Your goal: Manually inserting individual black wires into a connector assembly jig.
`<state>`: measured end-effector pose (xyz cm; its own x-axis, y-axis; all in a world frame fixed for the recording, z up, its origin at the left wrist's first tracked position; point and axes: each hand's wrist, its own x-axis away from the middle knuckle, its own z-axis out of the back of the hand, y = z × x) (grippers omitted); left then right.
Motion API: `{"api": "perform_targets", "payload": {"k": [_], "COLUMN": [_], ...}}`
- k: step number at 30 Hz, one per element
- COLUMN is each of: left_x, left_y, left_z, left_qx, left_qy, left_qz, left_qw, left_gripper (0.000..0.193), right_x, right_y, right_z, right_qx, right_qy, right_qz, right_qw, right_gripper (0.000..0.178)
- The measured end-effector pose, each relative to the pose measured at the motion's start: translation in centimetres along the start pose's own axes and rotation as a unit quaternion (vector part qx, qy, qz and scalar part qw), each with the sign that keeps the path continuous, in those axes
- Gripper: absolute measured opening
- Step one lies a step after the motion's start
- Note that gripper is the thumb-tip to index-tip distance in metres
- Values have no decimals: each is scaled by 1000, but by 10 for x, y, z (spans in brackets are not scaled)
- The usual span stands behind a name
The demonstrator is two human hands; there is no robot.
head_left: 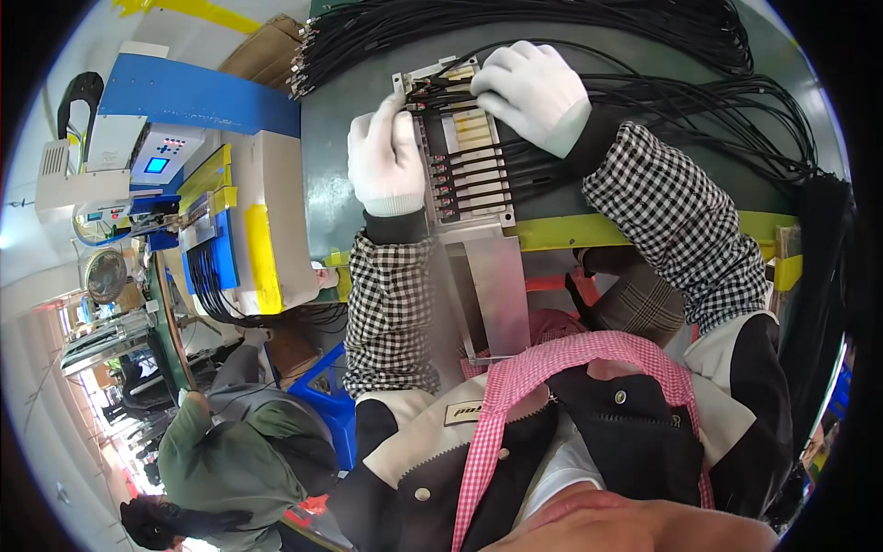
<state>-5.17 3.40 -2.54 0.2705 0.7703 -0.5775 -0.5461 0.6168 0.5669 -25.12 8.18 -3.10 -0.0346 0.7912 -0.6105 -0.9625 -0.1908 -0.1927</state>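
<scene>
A long metal fixture (474, 134) lies on the dark green bench, with several black cables (478, 180) set side by side across it. Their small metal connector ends (441, 181) line its left edge. My left hand (384, 158), in a white glove, is at the upper left edge of the fixture, fingers bent and fingertips close together by the cable ends; what they pinch is too small to make out. My right hand (538, 97), also gloved in white, curls its fingers down on the black cables at the fixture's upper right; the fingertips are partly hidden.
A large bundle of black cables (515, 32) lies along the far side. More loose cables (736, 120) loop to the right. At the left stands a blue and white machine (198, 110) with a small screen. A metal chute (497, 285) hangs at the near edge. A seated co-worker (239, 451) is at the lower left.
</scene>
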Motion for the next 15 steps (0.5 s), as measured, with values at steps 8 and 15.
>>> {"api": "perform_targets", "payload": {"k": [8,15], "left_x": [-2,0], "left_y": [-12,1], "left_z": [-7,9], "left_qx": [-104,79], "left_qy": [7,-47], "left_qz": [-78,13], "left_qw": [992,996], "left_gripper": [24,19], "right_x": [0,0], "right_y": [-7,-18], "right_z": [-5,6], "right_qx": [75,-13], "right_qy": [-7,68], "right_qz": [22,37], "right_qw": [997,997], "right_gripper": [11,12]}}
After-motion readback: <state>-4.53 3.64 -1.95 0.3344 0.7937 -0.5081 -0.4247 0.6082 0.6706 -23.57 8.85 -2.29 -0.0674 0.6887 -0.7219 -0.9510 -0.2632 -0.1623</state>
